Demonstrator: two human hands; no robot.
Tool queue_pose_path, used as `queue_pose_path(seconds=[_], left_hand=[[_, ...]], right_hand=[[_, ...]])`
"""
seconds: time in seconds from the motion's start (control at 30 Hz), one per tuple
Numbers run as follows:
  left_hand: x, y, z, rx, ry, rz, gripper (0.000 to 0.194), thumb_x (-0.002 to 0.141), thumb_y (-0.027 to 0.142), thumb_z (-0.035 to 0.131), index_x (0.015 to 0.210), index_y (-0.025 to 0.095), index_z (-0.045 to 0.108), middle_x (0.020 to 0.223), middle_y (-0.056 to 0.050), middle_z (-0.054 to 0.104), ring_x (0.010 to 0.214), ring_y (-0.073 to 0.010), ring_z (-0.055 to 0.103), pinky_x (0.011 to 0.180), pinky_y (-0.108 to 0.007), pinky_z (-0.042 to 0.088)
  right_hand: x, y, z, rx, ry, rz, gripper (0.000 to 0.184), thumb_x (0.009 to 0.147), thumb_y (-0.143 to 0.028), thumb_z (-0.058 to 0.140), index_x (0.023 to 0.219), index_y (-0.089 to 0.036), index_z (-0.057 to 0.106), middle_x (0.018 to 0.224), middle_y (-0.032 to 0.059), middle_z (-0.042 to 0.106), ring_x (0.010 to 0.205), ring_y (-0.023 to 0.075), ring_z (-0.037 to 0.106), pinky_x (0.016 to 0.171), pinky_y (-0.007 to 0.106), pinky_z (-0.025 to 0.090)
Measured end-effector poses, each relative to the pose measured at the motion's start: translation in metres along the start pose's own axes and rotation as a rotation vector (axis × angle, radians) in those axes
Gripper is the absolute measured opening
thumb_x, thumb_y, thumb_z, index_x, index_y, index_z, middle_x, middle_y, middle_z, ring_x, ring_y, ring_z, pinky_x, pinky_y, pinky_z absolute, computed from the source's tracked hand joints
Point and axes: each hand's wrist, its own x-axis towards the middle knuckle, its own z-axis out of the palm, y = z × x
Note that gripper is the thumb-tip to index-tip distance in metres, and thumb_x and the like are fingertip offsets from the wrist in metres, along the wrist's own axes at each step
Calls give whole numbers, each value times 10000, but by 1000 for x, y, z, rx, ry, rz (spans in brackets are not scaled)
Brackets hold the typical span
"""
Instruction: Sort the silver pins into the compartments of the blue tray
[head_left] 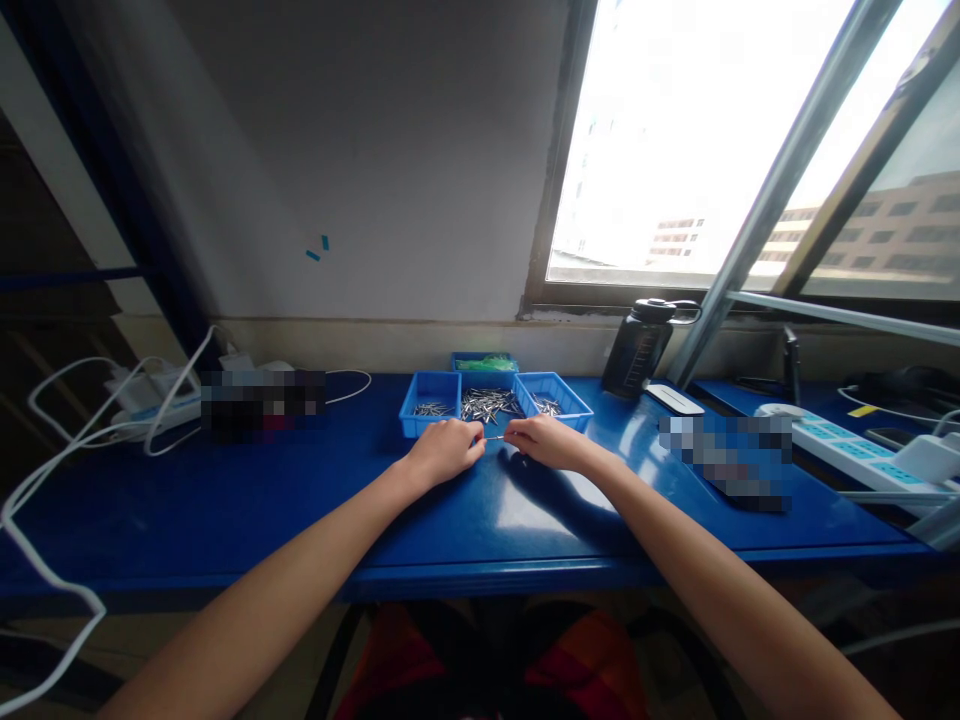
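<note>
My left hand (444,450) and my right hand (547,441) face each other just above the blue table. Between their pinched fingertips runs a thin, shiny metal rod (494,437), one end at each hand; its exact kind is too small to make out. Right behind the hands stand a left blue bin (438,384) and a right blue bin (577,404), each with small metal pieces inside. Between these two bins lies a pile of slim metal pieces (489,404). A rear blue bin (455,358) contains green material (484,364).
A dark water bottle (637,350) stands by the window, near a white flat object (675,399). Power strips with white cables lie at the left (169,408) and right (862,448). Blurred-out items rest on both sides of the blue table (300,530).
</note>
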Motion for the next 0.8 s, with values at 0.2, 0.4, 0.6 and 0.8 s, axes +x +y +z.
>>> queue_pose_path(seconds=[0.2,0.4,0.6,0.8], left_hand=[[1,-2,2,45,-8,15,212,798,342,424,785,208,588,738,-44,636,695,-207,588,587,-257,393],[2,-3,2,79,-21,16,218,810,345,416,795,203,581,759,-46,642,714,-206,596,592,-253,401],[0,0,0,83,0,22,296,854,368,329,872,206,576,793,-60,647,766,-230,605,612,-277,417],[-1,0,-1,83,9,14,346,869,391,287,870,194,571,796,-69,645,757,-231,605,613,-284,421]], right_hand=[[0,-3,0,-13,-22,21,187,807,-292,474,862,-185,617,650,14,620,547,104,517,524,198,330],[0,-3,0,-18,-23,25,173,814,-293,470,857,-185,600,652,12,616,554,99,518,522,187,320],[0,-1,0,1,-4,13,253,869,-292,370,830,-174,590,648,25,620,588,111,544,554,192,342],[0,-1,1,-12,-1,23,278,867,-326,374,818,-168,598,628,33,610,581,119,538,546,200,336]])
